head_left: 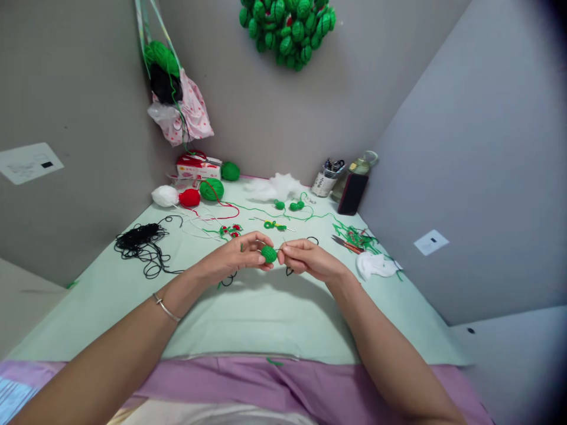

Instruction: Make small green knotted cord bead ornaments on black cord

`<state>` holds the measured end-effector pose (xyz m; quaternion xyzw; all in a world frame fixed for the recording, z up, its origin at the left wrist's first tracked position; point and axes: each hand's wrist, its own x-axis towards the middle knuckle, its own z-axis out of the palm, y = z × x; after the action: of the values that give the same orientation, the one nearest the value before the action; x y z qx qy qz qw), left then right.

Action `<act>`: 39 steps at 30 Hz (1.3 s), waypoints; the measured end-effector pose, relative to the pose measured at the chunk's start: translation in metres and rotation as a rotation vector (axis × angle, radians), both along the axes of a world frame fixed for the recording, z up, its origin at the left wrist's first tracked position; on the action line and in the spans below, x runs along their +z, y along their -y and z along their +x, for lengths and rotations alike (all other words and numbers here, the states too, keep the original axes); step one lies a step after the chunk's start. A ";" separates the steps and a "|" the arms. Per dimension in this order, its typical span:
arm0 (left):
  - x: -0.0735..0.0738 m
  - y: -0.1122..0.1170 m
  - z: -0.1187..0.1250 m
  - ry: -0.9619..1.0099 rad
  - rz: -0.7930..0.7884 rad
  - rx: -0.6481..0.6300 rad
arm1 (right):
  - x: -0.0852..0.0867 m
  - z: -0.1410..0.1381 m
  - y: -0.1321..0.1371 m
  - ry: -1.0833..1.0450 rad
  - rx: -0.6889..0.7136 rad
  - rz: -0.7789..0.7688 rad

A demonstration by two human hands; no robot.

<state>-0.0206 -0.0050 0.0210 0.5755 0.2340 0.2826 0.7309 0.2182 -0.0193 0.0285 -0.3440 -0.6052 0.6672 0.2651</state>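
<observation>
**Small green crochet ball point(268, 254) held between both hands, over the pale counter point(257, 324)**

Far left of the crochet ball: black yarn point(142, 237) in a loose tangle. Left of the ball and farther back: white yarn point(165, 196), red yarn point(189, 198) and green yarn point(211, 189) in a row. Left and just behind: a red-and-green piece point(231, 230).

At the ball's left side: left hand point(241, 257), grip closed around the ball between thumb and fingers. Step in hand, by the look of it: working a thin dark strand point(279, 249) at the ball's right side; whether thread or needle, cannot tell. Called for next, seemingly: steady support on the left, a controlled pull on the right.

Facing right, toward the other hand: the strand's side. Long axis: none clear, the shape being nearly round.

Just right of the ball: right hand point(305, 257), grip narrow, pinched on the strand. Farther right, well apart: scissors point(352, 247), green scraps point(361, 236), a white wad point(376, 267).
</observation>
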 end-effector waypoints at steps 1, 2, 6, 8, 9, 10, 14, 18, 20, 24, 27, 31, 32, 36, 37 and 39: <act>0.000 0.001 0.000 0.004 0.012 0.002 | -0.001 -0.001 0.000 -0.033 -0.025 -0.026; 0.001 0.001 0.001 0.006 0.022 0.003 | -0.001 -0.002 0.000 -0.055 -0.046 -0.045; 0.000 0.002 0.002 0.016 0.039 0.015 | -0.003 -0.004 -0.001 -0.093 -0.077 -0.064; 0.000 0.002 0.003 0.034 0.036 0.024 | -0.004 -0.004 -0.002 -0.096 -0.084 -0.064; -0.001 0.002 0.003 0.037 0.037 0.029 | -0.004 -0.004 -0.002 -0.094 -0.088 -0.067; -0.001 0.002 0.004 0.030 0.046 0.036 | -0.005 -0.004 -0.002 -0.091 -0.093 -0.072; -0.005 0.002 0.008 -0.078 0.172 0.108 | -0.007 -0.007 -0.002 -0.095 -0.124 -0.079; -0.014 0.002 0.014 -0.161 0.256 0.210 | -0.005 -0.014 0.001 -0.106 -0.198 -0.026; -0.017 0.001 0.017 -0.158 0.264 0.254 | -0.002 -0.019 0.004 -0.088 -0.238 0.020; -0.020 0.001 0.020 -0.137 0.319 0.359 | 0.006 -0.030 0.015 0.065 -0.294 0.245; -0.018 0.002 0.020 -0.081 0.356 0.482 | 0.013 -0.039 0.027 0.230 -0.274 0.446; -0.014 0.004 0.016 0.018 0.354 0.513 | 0.017 -0.045 0.040 0.296 -0.206 0.652; -0.012 0.004 0.015 0.034 0.370 0.526 | 0.017 -0.044 0.041 0.284 -0.251 0.705; -0.008 0.005 0.012 0.061 0.437 0.592 | 0.017 -0.033 0.035 0.264 -0.578 0.727; -0.008 0.005 0.012 0.050 0.442 0.594 | 0.017 -0.030 0.033 0.261 -0.610 0.672; -0.008 0.006 0.012 0.034 0.445 0.593 | 0.018 -0.025 0.028 0.209 -0.574 0.522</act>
<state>-0.0089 -0.0107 0.0132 0.6226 0.3115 0.5356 0.4780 0.1937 -0.0476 0.0462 -0.4860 -0.6574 0.3515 0.4562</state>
